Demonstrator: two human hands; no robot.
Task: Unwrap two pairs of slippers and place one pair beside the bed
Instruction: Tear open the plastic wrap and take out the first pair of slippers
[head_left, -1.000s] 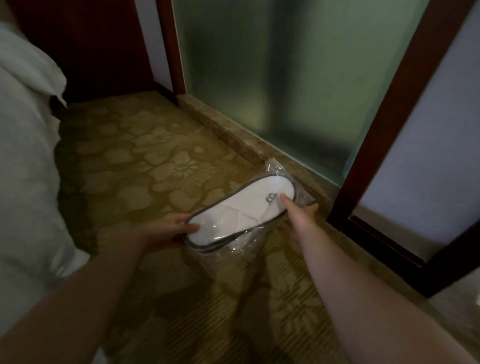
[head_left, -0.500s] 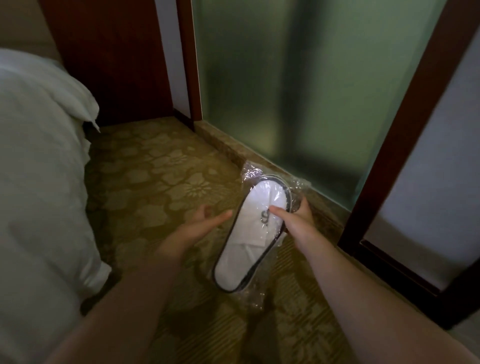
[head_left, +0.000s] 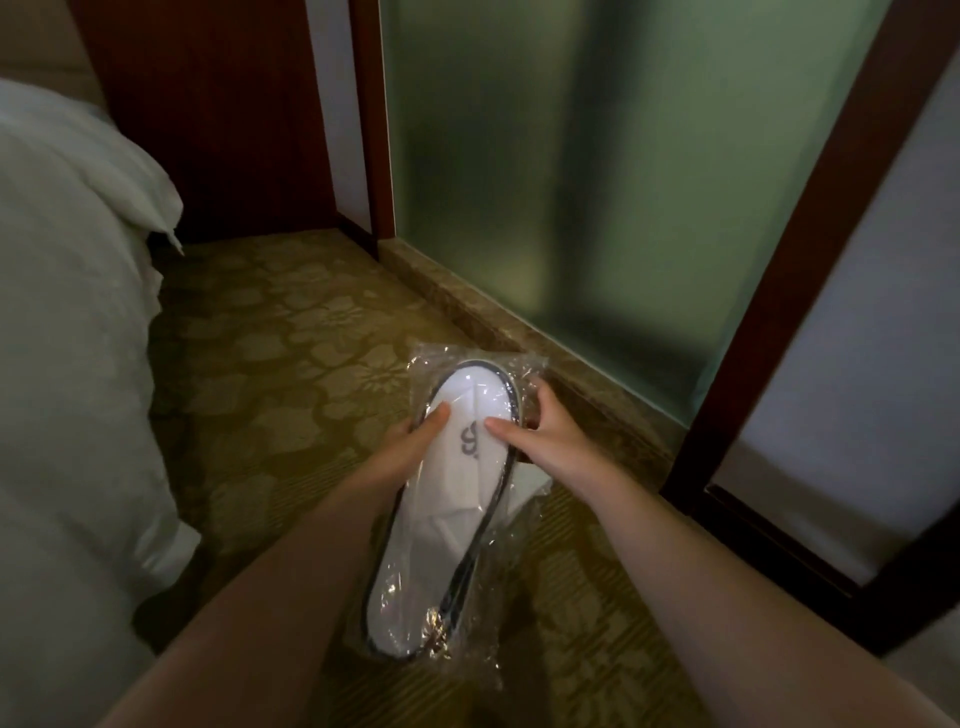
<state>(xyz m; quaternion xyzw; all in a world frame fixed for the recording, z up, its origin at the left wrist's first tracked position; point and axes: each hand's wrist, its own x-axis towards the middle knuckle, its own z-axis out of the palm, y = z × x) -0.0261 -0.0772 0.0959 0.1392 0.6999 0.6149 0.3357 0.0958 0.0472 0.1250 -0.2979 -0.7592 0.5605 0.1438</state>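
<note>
A pair of white slippers (head_left: 457, 499), not yet taken out of its clear plastic bag (head_left: 470, 654), is held in the air above the carpet (head_left: 291, 374), between the bed (head_left: 67, 364) and the glass door (head_left: 597, 182). The upper end of the pack is grasped by the left hand (head_left: 410, 447) and the right hand (head_left: 540, 441), with the thumbs pressed on top. To open it well, the loose plastic beyond the toe should probably be pinched and pulled apart. The slippers should not be squeezed, and the bag could tear suddenly.
</note>
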